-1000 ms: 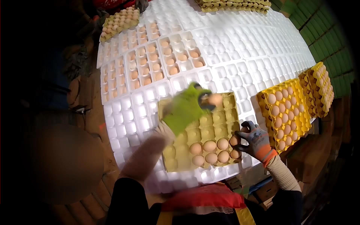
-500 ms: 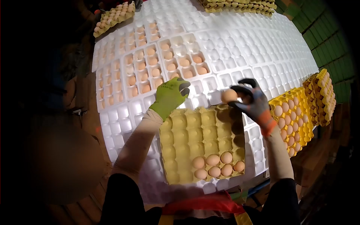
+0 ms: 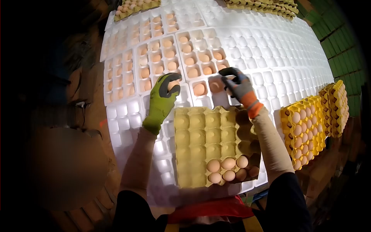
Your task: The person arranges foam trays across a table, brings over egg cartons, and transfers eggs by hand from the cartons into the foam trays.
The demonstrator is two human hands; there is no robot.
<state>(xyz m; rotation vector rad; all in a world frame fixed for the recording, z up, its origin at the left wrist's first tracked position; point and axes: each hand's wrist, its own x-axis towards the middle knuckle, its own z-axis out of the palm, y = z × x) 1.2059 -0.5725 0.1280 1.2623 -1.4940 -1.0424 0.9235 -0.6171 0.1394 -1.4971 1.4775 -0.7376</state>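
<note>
My left hand [image 3: 161, 98], in a green glove with dark fingertips, curls around an egg [image 3: 173, 84] above the white foam trays. To the right, my right hand [image 3: 240, 89], in a grey and orange glove, has its fingers bent round another egg [image 3: 229, 91], mostly hidden. Just left of its fingertips, a brown egg [image 3: 215, 86] is at a tray compartment. One more egg [image 3: 199, 89] sits in the compartment beside that. Below both hands lies an olive pulp egg tray [image 3: 193, 150], with several eggs [image 3: 228, 163] in its lower right cups.
White foam trays [image 3: 266, 46] cover the table, those at left partly filled with eggs [image 3: 156, 58]. At right stand a yellow egg tray [image 3: 285, 120] and stacked trays [image 3: 328, 112] of eggs. More pulp trays [image 3: 266, 5] lie at the far edge, near green crates [image 3: 340, 46].
Both hands have moved left relative to the pulp tray. Eggs now show in the near foam tray between the hands, and the egg in my left hand has come into view.
</note>
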